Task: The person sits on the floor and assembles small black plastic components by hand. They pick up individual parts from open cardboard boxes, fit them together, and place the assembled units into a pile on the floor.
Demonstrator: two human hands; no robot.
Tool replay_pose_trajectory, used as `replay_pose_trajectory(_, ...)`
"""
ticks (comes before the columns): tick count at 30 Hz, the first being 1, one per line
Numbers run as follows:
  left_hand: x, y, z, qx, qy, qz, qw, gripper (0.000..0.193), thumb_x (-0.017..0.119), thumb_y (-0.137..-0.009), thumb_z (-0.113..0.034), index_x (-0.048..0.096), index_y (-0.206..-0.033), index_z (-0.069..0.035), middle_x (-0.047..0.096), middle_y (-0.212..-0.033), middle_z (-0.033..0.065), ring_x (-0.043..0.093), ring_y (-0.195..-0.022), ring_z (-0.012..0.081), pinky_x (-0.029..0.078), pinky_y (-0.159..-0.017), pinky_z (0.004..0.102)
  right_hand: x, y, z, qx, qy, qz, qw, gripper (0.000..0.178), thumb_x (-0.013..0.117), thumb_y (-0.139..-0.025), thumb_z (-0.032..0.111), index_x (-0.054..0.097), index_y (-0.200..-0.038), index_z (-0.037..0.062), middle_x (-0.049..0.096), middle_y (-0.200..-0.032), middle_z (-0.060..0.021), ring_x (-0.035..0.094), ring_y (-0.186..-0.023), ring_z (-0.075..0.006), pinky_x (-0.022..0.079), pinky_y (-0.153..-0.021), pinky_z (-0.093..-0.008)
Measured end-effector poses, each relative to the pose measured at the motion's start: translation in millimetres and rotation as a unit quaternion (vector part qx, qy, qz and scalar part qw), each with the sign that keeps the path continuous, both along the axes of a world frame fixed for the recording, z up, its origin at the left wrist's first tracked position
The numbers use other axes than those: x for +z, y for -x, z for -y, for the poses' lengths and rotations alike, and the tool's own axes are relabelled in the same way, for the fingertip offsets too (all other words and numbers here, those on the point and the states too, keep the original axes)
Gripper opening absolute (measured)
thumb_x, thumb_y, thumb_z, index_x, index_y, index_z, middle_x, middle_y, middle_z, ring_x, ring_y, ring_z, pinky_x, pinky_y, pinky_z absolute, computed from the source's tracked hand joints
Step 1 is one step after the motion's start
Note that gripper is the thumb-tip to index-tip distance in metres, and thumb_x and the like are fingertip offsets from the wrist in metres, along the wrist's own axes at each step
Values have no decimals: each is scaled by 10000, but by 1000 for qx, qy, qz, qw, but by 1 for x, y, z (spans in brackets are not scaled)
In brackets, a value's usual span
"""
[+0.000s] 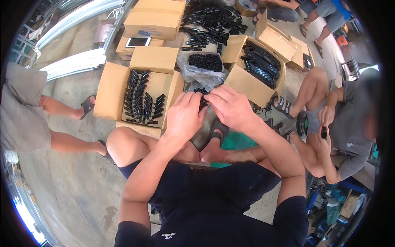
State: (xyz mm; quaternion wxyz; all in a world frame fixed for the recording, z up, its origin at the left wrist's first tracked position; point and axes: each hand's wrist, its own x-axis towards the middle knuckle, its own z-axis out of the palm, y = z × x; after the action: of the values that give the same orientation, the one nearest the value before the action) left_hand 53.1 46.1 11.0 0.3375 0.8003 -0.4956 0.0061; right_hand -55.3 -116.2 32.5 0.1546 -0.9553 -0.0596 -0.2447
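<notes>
My left hand [185,115] is closed around a small black plastic part [203,103], which stands partly hidden between my fingers. At the upper end of that part, my right hand [231,108] pinches with its fingertips. Just beyond both hands is a container lined with clear plastic [185,65], full of tiny black pieces [204,61]. To the left, an open cardboard box [110,92] contains slim black parts [135,96] laid in slanting rows. A second open box [246,85] on the right is packed with similar rows.
Loose black parts [214,18] are heaped on the floor at the back. A white tablet or phone [138,42] lies on cardboard near closed boxes [153,18]. A seated co-worker [349,123] on the right handles a small black piece. Another person's legs [61,107] are at left.
</notes>
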Motion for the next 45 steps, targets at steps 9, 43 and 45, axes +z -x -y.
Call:
replay_pose_trajectory(9,13,24,-15,-8,-40,-6,999,373,831,-772,-140,675,-1096,-39,700,-1008,142,682,-970,349,568,-822,438,11,30,-29,-23,-35,-42,998,298,730,-802,90,690,-1092,33,647,-978,-83,651,-934,-275,576,-754,-383)
replay_pose_trajectory(43,219,-35,50,-259,-167,-427,850,284,769,-932,-170,700,-1154,-6,754,-984,51,694,-863,96,543,-782,222,245,49,10,-104,-217,-186,953,213,691,-914,196,782,-943,6,722,-738,-188,685,-633,-239,546,-636,-372)
replay_pose_trajectory(45,225,-38,55,-253,-175,-419,854,280,773,-927,-172,706,-1146,-10,753,-974,46,687,-852,90,531,-761,217,258,55,14,-78,-240,-193,948,181,693,-907,163,782,-939,9,722,-736,-176,681,-636,-216,544,-625,-359)
